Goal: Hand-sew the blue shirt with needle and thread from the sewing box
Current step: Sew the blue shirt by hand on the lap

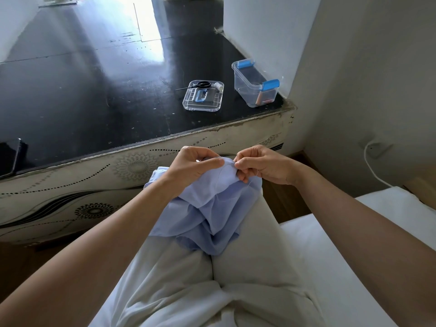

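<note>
The light blue shirt (pixel 207 208) lies bunched on my lap over white trousers. My left hand (pixel 191 165) grips a raised fold of it, thumb on top. Right beside it, my right hand (pixel 259 165) pinches the cloth edge with thumb and fingertips; a thin thread runs by its fingers, and the needle is too small to make out. The clear sewing box (pixel 256 82) with blue clips stands open on the dark table, its lid (pixel 203 96) lying flat to the left with black scissors (pixel 200 85) and a white thread spool (pixel 218 86) on it.
The dark table (pixel 82 79) with a patterned front edge stands just beyond my knees. A black phone (pixel 10 156) lies at its left edge. A white wall and a white cable (pixel 372 166) are on the right, and I sit on a white cushion (pixel 354 232).
</note>
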Motion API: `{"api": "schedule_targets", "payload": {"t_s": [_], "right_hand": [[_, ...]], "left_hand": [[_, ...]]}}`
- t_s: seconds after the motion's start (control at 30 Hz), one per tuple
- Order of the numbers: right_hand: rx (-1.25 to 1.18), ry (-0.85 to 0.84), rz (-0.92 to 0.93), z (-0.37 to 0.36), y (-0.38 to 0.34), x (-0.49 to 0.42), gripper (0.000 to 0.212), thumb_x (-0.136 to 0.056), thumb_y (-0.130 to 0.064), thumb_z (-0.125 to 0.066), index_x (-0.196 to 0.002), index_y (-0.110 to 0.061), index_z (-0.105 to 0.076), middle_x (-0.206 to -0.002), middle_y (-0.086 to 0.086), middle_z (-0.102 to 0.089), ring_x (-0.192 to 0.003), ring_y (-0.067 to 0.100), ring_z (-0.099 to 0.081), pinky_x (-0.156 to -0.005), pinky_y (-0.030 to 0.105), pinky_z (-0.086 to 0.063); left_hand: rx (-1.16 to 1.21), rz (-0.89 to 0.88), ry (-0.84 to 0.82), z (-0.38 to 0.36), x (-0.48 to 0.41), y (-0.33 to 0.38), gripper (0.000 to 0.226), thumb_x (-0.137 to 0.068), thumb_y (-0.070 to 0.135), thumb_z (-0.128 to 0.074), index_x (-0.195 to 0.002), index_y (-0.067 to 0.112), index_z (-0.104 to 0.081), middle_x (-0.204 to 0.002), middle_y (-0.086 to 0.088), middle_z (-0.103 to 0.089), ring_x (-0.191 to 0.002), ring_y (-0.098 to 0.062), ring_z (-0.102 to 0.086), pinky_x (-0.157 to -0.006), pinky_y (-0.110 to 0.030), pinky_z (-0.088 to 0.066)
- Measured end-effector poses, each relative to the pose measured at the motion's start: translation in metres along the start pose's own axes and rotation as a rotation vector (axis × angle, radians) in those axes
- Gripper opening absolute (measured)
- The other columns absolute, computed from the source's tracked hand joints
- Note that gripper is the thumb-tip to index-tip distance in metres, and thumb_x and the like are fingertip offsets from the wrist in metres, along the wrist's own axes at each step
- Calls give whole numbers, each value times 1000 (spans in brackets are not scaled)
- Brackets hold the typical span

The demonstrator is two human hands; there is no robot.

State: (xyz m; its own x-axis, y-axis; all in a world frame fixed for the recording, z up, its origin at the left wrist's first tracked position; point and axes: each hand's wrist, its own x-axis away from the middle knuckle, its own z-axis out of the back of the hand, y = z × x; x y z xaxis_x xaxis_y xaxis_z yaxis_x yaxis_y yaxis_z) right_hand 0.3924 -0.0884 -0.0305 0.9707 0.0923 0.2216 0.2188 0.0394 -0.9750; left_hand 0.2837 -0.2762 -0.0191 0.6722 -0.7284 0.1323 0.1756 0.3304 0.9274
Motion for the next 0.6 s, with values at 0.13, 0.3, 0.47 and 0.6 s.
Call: {"api": "schedule_targets", "payload": {"t_s": [0.13,0.3,0.47,0.6], "right_hand": [[29,9,7,-2,0,-1,23,-98,-8,-50,-78,-6,-61,-66,1,-63,-62,13,-57,-65,20,-51],[27,6,19,-2,4,-1,19,-97,-12,-52,-82,-2,-59,-65,1,-58,-61,12,-52,-62,18,-49],[27,6,34,-1,6,0,34,-88,-26,-57,-89,8,-58,-66,7,-53,-59,12,-49,-61,18,-47],[29,0,38,0,8,-1,30,-90,-24,-56,-87,5,-57,-65,7,-51,-59,12,-48,-62,19,-46]], "left_hand": [[-18,14,-5,-1,1,0,10,-85,21,-73,-82,12,-77,-74,-3,-66,-69,-10,-55,-64,-28,-43],[-4,42,-23,1,1,-1,12,-85,21,-73,-83,10,-76,-75,-4,-66,-70,-10,-55,-65,-27,-44],[-15,60,-49,-1,1,0,15,-87,23,-71,-84,8,-75,-72,-2,-60,-66,-8,-51,-59,-19,-40],[-64,27,-46,-3,1,1,14,-87,23,-71,-85,10,-75,-73,-1,-62,-64,-5,-52,-56,-15,-41]]}}
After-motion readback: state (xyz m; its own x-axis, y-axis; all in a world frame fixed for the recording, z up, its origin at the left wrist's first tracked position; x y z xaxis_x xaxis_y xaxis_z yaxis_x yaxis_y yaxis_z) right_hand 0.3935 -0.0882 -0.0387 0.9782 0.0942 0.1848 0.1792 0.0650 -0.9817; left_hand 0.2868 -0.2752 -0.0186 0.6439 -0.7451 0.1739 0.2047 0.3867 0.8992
